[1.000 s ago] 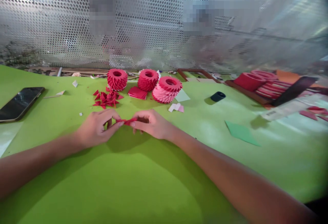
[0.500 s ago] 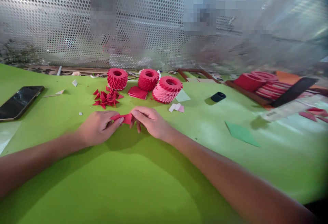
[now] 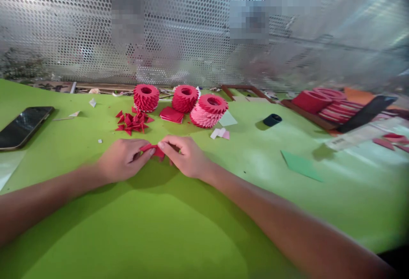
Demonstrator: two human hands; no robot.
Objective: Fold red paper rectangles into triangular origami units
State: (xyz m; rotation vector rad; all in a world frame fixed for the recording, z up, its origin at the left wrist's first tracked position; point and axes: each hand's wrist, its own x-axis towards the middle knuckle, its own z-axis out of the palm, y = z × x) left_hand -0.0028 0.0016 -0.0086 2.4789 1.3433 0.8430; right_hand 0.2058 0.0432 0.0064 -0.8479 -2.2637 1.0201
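Between my two hands is a small folded piece of red paper (image 3: 158,152), held just above the green table. My left hand (image 3: 123,159) pinches its left end between thumb and fingers. On the other end, the thumb and fingers of my right hand (image 3: 185,155) are closed and cover part of the paper. Beyond my hands lies a loose heap of red folded paper triangles (image 3: 132,122). A stack of red paper sheets (image 3: 171,115) is beside it. Three ring-shaped folded-paper pieces stand behind: a red one (image 3: 146,98), another red one (image 3: 185,99) and a pink-and-red one (image 3: 209,110).
A phone (image 3: 24,127) lies at the left. To the right are a dark cylinder (image 3: 272,120), a green paper sheet (image 3: 301,166), small white and pink scraps (image 3: 220,133) and a brown tray (image 3: 308,115) with red rolls. A perforated metal screen (image 3: 191,27) rises behind the table.
My right hand has shifted slightly left along the red paper, its thumb now nearer my left thumb. Less of the paper shows. My left hand stays nearly in place.
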